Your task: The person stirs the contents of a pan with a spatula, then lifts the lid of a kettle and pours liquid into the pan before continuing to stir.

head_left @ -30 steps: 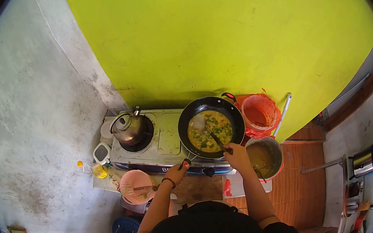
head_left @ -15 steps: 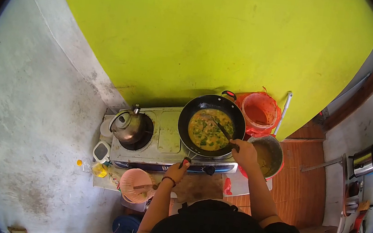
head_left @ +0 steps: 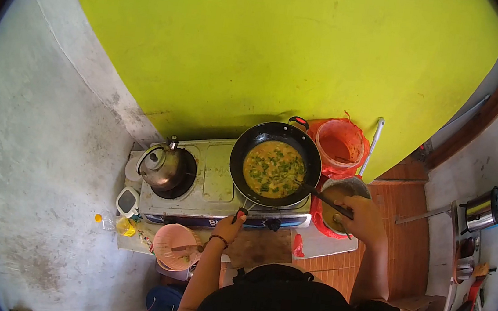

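A black wok (head_left: 240, 179) stands on the right side of the gas stove (head_left: 219, 180). It holds a yellowish stew (head_left: 273, 169) with chopped green pieces. My left hand (head_left: 228, 227) is wrapped around the wok's near handle (head_left: 240, 215). In my right hand (head_left: 363, 220) is a black-handled spatula (head_left: 332, 203), slanting over the wok's right rim. Its head lies in the stew near that rim and is mostly covered. Below my right hand is a grey pot (head_left: 356, 185) with brownish contents, partly hidden by the hand.
A metal kettle (head_left: 162, 166) sits on the left burner. Behind the pot is a red-lined bucket (head_left: 341, 142). A pink basket (head_left: 174, 242) and a plastic bottle with yellow liquid (head_left: 125, 225) are at the front left. Shelving with a metal cooker (head_left: 483, 212) stands at the right.
My right hand has moved right and toward me, drawing the spatula from the middle of the stew to the wok's right side. The left hand keeps its grip on the handle.
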Demonstrator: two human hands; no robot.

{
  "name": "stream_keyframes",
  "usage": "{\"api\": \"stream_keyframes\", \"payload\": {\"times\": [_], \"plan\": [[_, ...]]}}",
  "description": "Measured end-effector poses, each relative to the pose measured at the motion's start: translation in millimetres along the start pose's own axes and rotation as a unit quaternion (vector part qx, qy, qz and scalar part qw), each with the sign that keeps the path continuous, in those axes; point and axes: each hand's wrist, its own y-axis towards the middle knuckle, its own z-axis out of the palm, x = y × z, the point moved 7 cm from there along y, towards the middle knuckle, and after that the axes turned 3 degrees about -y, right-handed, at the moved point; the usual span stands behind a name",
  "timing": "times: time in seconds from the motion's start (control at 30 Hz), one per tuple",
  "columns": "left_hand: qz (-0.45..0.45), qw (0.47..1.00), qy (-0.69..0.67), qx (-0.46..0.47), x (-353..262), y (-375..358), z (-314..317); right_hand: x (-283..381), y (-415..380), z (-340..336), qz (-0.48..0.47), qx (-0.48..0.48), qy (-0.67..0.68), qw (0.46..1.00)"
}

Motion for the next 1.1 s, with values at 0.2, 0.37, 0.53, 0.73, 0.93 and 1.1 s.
{"api": "stream_keyframes", "payload": {"times": [0.2,0.37,0.53,0.73,0.93,1.1], "plan": [[-0.005,1.000,-0.004,-0.007,-3,-4,-2,-2,-6,5,0.005,0.025,-0.016,1.000],[-0.033,0.999,-0.019,0.005,-11,-13,-4,-15,-5,16,0.097,0.041,0.064,0.992],[0.024,0.999,-0.019,-0.019,-4,-1,-3,-21,1,27,0.098,-0.056,0.077,0.991],[0.023,1.000,0.005,-0.014,-4,-3,-4,-49,4,61,0.151,-0.109,0.073,0.980],[-0.003,1.000,-0.004,-0.005,-3,-4,-2,-52,5,65,0.206,-0.103,0.070,0.971],[-0.001,1.000,0.017,-0.009,-7,-7,-5,-53,3,65,0.218,-0.089,0.075,0.969]]}}
